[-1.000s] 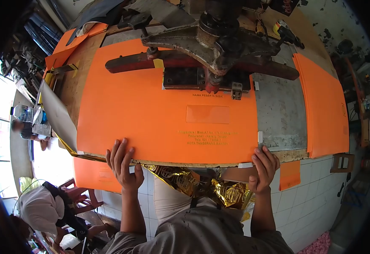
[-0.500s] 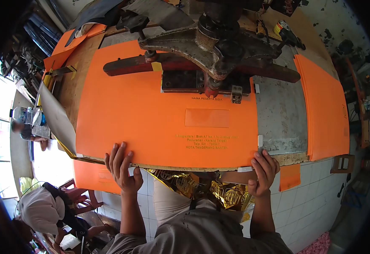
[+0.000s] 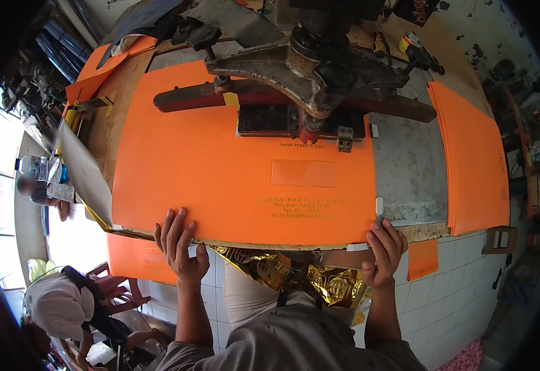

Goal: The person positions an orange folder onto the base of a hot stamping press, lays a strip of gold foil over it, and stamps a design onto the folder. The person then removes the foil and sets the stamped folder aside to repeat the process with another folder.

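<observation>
Left hand, fingers slightly spread, lies over the near edge of the orange sheet, apparently keeping it square; the sheet sits flat beneath the press. Right hand, fingers loosely together, steadies its near right corner, beside a white tab, probably a stop.

My orange sheet, gold-lettered with a clear window, lies flat, its near edge under my fingers.

The left hand and right hand were set wide apart, fingers pointing forward, thumbs raised, both forearms roughly parallel
</observation>
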The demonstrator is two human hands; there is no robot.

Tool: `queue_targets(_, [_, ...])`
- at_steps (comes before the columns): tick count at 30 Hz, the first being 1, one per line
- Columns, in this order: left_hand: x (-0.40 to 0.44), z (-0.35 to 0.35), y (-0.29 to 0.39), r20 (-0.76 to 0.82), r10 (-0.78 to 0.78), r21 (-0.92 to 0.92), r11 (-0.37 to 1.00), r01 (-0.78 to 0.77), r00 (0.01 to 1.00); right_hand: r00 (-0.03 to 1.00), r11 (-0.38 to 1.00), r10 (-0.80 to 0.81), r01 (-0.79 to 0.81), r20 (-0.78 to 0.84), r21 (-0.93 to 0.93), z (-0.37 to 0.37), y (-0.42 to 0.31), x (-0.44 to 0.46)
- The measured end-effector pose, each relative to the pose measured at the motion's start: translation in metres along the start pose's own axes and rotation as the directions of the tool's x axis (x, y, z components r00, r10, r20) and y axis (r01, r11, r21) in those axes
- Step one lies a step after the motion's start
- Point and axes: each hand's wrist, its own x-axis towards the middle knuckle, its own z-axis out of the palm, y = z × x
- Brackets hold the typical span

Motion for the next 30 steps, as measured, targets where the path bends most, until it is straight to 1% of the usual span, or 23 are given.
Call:
queue_targets(3, [0.002, -0.005, 0.003, 0.045, 0.001, 0.017, 1.0, -0.002, 0.999, 1.0, 1.0, -0.003, 0.003, 0.003, 0.023, -0.001, -0.001, 0.002])
queue_targets(6, [0.003, -0.008, 0.003, -0.036, 0.02, -0.004, 1.0, -0.021, 0.999, 1.0, 0.998, 0.02, -0.02, -0.002, 0.052, -0.004, -0.003, -0.002])
queue_targets(7, [0.003, -0.01, 0.001, -0.124, -0.006, -0.008, 1.0, 0.005, 0.992, 0.996, 0.999, -0.008, 0.013, -0.092, 0.052, -0.006, -0.008, 0.004])
queue_targets(9, [-0.005, -0.02, -0.01, -0.27, -0.068, -0.006, 0.998, 0.069, 0.96, 0.977, 0.989, 0.023, 0.009, -0.211, 0.149, -0.007, -0.016, -0.012])
queue_targets(10, [-0.017, -0.027, -0.021, -0.318, -0.177, 0.008, 0.982, 0.189, 0.932, 0.965, 0.979, 0.053, 0.002, -0.259, 0.206, -0.006, -0.025, -0.025])
queue_targets(11, [-0.027, -0.033, -0.029, -0.388, -0.256, 0.024, 0.958, 0.287, 0.886, 0.944, 0.941, 0.09, 0.024, -0.317, 0.338, -0.004, -0.035, -0.035])
queue_targets(12, [-0.03, -0.037, -0.036, -0.468, -0.321, 0.029, 0.925, 0.378, 0.823, 0.973, 0.935, 0.089, -0.008, -0.212, 0.355, -0.002, -0.044, -0.039])
queue_targets(13, [-0.037, -0.041, -0.047, -0.517, -0.36, 0.053, 0.892, 0.449, 0.777, 0.991, 0.929, 0.083, -0.039, -0.104, 0.367, -0.003, -0.053, -0.045])
queue_targets(14, [-0.056, -0.038, -0.067, -0.52, -0.43, -0.018, 0.869, 0.494, 0.738, 0.998, 0.926, 0.07, -0.066, 0.001, 0.371, -0.003, -0.061, -0.049])
queue_targets(15, [-0.066, -0.033, -0.076, -0.484, -0.59, -0.124, 0.777, 0.617, 0.646, 0.983, 0.858, 0.14, -0.18, 0.117, 0.481, 0.011, -0.069, -0.045])
queue_targets(16, [-0.074, -0.027, -0.085, -0.431, -0.729, -0.226, 0.657, 0.719, 0.531, 0.964, 0.868, 0.135, -0.226, 0.228, 0.442, 0.027, -0.076, -0.037])
queue_targets(17, [-0.086, -0.02, -0.096, -0.324, -0.822, -0.365, 0.566, 0.74, 0.469, 0.933, 0.879, 0.133, -0.266, 0.334, 0.395, 0.04, -0.082, -0.032])
queue_targets(18, [-0.088, -0.012, -0.1, -0.243, -0.878, -0.456, 0.479, 0.75, 0.413, 0.903, 0.87, 0.112, -0.291, 0.415, 0.399, 0.063, -0.082, -0.043])
queue_targets(19, [-0.09, -0.004, -0.101, -0.146, -0.888, -0.574, 0.435, 0.694, 0.436, 0.866, 0.862, 0.09, -0.315, 0.492, 0.397, 0.092, -0.079, -0.059])
queue_targets(20, [-0.092, 0.001, -0.101, -0.049, -0.885, -0.68, 0.37, 0.634, 0.464, 0.816, 0.825, 0.103, -0.39, 0.569, 0.409, 0.119, -0.08, -0.074])
queue_targets(22, [-0.09, 0.0, -0.11, 0.091, -0.874, -0.791, 0.229, 0.568, 0.478, 0.696, 0.741, 0.114, -0.535, 0.709, 0.406, 0.167, -0.083, -0.098])
queue_targets(23, [-0.094, -0.004, -0.114, 0.162, -0.859, -0.829, 0.149, 0.539, 0.486, 0.565, 0.659, 0.141, -0.666, 0.813, 0.349, 0.181, -0.084, -0.104])
queue_targets(25, [-0.101, -0.016, -0.124, 0.103, -0.864, -0.835, 0.194, 0.515, 0.493, 0.263, 0.471, 0.131, -0.865, 0.956, 0.173, 0.196, -0.088, -0.104])
queue_targets(26, [-0.101, -0.023, -0.132, 0.07, -0.863, -0.838, 0.221, 0.499, 0.5, 0.315, 0.508, 0.133, -0.836, 0.94, 0.208, 0.195, -0.088, -0.108])
queue_targets(28, [-0.104, -0.048, -0.139, -0.04, -0.889, -0.822, 0.289, 0.49, 0.457, 0.417, 0.584, 0.125, -0.764, 0.9, 0.273, 0.172, -0.087, -0.101])
queue_targets(29, [-0.107, -0.063, -0.144, -0.093, -0.889, -0.803, 0.333, 0.495, 0.449, 0.449, 0.676, 0.095, -0.684, 0.888, 0.273, 0.154, -0.09, -0.089])
queue_targets(30, [-0.11, -0.077, -0.149, -0.143, -0.886, -0.781, 0.375, 0.499, 0.442, 0.442, 0.656, 0.059, -0.693, 0.895, 0.299, 0.136, -0.096, -0.079])
